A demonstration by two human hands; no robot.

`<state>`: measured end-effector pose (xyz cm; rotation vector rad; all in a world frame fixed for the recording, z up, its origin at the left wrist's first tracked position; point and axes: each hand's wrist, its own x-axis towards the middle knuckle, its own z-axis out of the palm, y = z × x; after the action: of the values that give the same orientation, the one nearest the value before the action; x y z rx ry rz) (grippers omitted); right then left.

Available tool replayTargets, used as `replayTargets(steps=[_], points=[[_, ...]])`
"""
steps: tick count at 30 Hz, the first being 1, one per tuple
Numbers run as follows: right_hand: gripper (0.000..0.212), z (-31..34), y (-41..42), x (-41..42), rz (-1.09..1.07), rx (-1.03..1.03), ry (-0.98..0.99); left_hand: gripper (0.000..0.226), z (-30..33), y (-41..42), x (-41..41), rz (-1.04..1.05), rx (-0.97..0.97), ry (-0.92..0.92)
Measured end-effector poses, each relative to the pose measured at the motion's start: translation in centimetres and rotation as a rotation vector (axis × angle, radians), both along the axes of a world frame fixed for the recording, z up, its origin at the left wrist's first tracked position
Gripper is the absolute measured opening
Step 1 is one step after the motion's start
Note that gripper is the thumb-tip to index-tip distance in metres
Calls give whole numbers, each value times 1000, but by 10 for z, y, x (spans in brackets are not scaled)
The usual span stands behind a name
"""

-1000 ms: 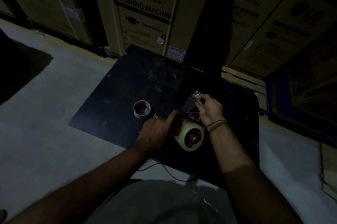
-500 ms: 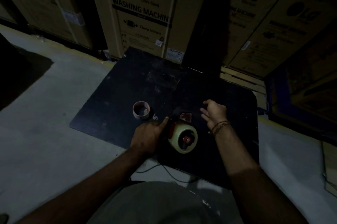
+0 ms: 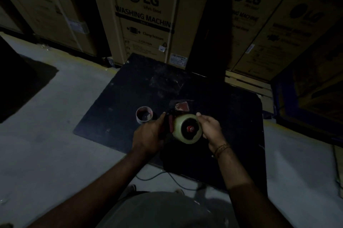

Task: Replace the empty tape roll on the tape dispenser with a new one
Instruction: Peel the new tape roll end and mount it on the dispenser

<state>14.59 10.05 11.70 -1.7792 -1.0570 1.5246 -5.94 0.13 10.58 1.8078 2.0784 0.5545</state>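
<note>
Left hand [image 3: 148,135] covering tape dispenser [image 3: 171,124] handle; grip there not showing clearly. Right hand [image 3: 211,129] fingers wrapping far side of new tape roll [image 3: 187,128], fingertips going out of sight. Dim light swallowing dispenser front detail near red plate [image 3: 181,106]. Cardboard boxes [image 3: 148,14] getting cut off by top edge; small label print too blurred to read.

Bare forearms, beaded bracelet [image 3: 222,148] on right wrist
</note>
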Motion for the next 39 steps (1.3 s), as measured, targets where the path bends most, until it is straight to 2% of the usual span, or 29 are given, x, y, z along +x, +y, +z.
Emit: replayTargets(steps=[3, 5, 8, 10, 14, 16, 18, 21, 26, 30, 34, 36, 39], points=[[40, 1, -6, 4, 13, -78, 97, 66, 9, 5, 4, 69, 21, -142], [45, 1, -9, 8, -46, -185, 283, 60, 16, 9, 9, 100, 15, -197], [50, 0, -15, 13, -139, -273, 599, 64, 23, 17, 16, 94, 24, -328], [50, 1, -16, 19, -184, -274, 726, 68, 25, 22, 23, 92, 51, -415], [72, 3, -17, 37, -278, -251, 912, 69, 25, 30, 39, 157, 70, -595], [77, 5, -17, 45, -287, -245, 926, 70, 24, 35, 49, 147, 23, -696], [85, 6, -18, 49, -243, -278, 861, 77, 25, 39, 60, 133, -21, -785], [112, 10, -23, 56, -147, -295, 752, 82, 23, 40, 80, 132, -92, -916], [136, 23, -25, 74, 13, -227, 837, 79, 21, 40, 107, 126, -199, -1109], [126, 28, -20, 85, 72, -129, 839, 85, 23, 39, 123, 144, -244, -1172], [97, 27, -18, 90, 79, 10, 754, 97, 25, 47, 134, 160, -277, -1227], [84, 25, -16, 95, 117, 35, 734, 97, 27, 52, 137, 146, -317, -1244], [59, 21, -14, 100, 163, 102, 603, 92, 28, 57, 141, 112, -341, -1232]])
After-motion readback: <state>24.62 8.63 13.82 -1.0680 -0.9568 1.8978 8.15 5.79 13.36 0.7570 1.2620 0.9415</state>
